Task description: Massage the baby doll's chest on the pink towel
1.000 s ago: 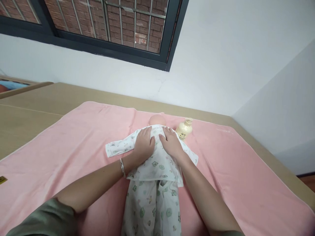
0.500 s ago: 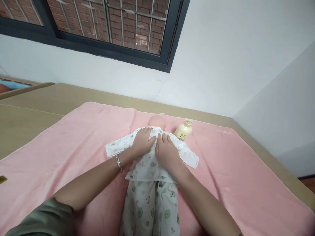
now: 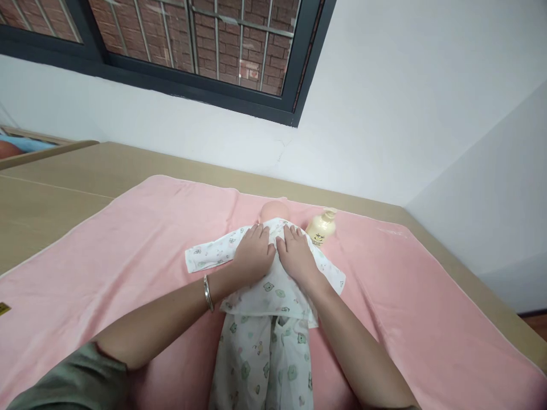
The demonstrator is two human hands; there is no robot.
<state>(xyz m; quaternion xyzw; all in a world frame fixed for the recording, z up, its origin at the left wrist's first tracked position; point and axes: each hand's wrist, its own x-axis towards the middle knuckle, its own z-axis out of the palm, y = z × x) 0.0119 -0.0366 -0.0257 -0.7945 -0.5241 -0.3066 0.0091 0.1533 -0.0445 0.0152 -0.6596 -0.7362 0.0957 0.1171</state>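
A baby doll lies on a pink blanket (image 3: pixel 149 245), its smooth round head (image 3: pixel 274 210) pointing away from me. It wears a white printed baby shirt (image 3: pixel 260 296) with both sleeves spread sideways, and matching trousers (image 3: pixel 245 364) nearer to me. My left hand (image 3: pixel 254 253) rests flat on the left of the shirt's chest, fingers stretched out. Beside it my right hand (image 3: pixel 298 256) lies flat on the right of the chest, its fingers also extended. The thumbs come close together over the shirt's middle. Under my palms the cloth is hidden.
A cream pump bottle (image 3: pixel 321 228) stands on the blanket just right of the doll's head. The blanket covers a wooden surface (image 3: pixel 68 171) that meets a white wall (image 3: pixel 363 114). Above is a dark-framed window (image 3: pixel 205 91) with bars outside.
My right hand has shifted slightly up and to the right on the shirt, and my left hand a little downward. The shirt's lower right hem now spreads further out.
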